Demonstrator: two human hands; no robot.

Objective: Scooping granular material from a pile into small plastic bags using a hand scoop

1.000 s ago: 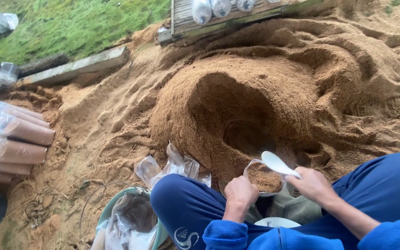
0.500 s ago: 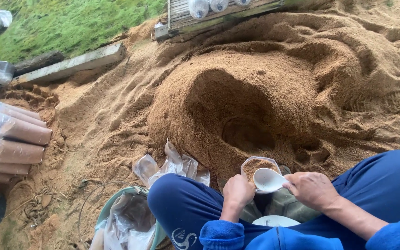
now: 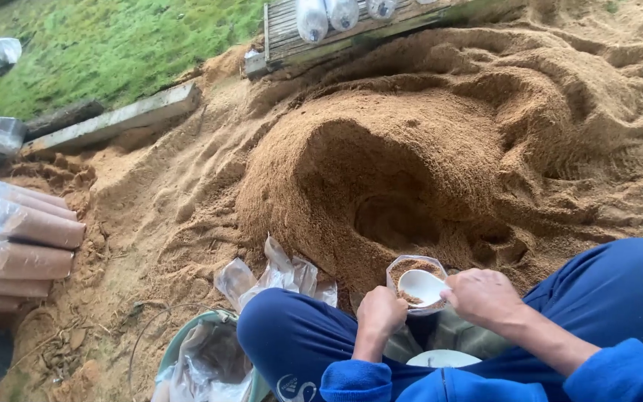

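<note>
You are outdoors in soft daylight, seated before a hollowed mound of brown sawdust point(image 3: 381, 179) on sandy ground. Behind it lie a slatted wooden pallet point(image 3: 292, 30) and a grey plank point(image 3: 113, 119); green grass point(image 3: 113, 45) fills the upper left.

one head camera looks steeply down, fairly close, over the sawdust mound point(image 3: 411, 171).

white scoop point(image 3: 420, 286) lowered into clear bag point(image 3: 411, 269) (earlier raised), bag fuller
</note>
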